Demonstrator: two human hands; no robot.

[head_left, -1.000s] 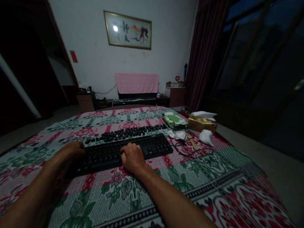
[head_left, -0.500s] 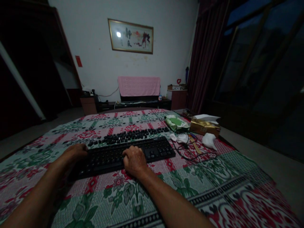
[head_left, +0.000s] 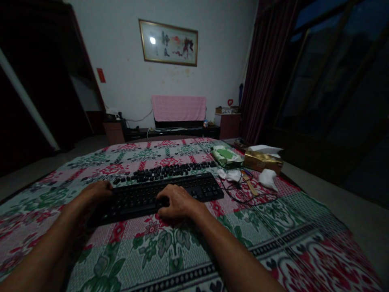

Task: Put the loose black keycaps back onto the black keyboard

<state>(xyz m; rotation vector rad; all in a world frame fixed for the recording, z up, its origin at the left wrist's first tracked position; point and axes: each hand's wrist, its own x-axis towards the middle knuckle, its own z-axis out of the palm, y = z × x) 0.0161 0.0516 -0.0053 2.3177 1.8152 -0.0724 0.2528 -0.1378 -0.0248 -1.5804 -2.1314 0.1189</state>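
A black keyboard (head_left: 136,200) lies at a slant on the patterned tablecloth, with many bare key positions and some keycaps in place at its right end. My left hand (head_left: 97,190) is closed around the keyboard's left end, its fingertips by the far corner. Over the near edge, right of the middle, my right hand (head_left: 174,201) curls with thumb and fingers parted around the keyboard's edge. Its fingertips are partly hidden, and no loose keycap shows in it. Beyond the keyboard, loose black keycaps (head_left: 164,172) lie in a long, uneven band.
Right of the keyboard are a black cable (head_left: 240,200), a flat wooden stick (head_left: 250,185), crumpled white tissues (head_left: 267,179), a green wipes pack (head_left: 226,155) and a gold tissue box (head_left: 263,159). A flowered cloth (head_left: 176,251) covers the table.
My right hand has turned, and its thumb now shows at the keyboard's near edge, apart from the fingers. The left hand stays at the left end. The view has shifted slightly.
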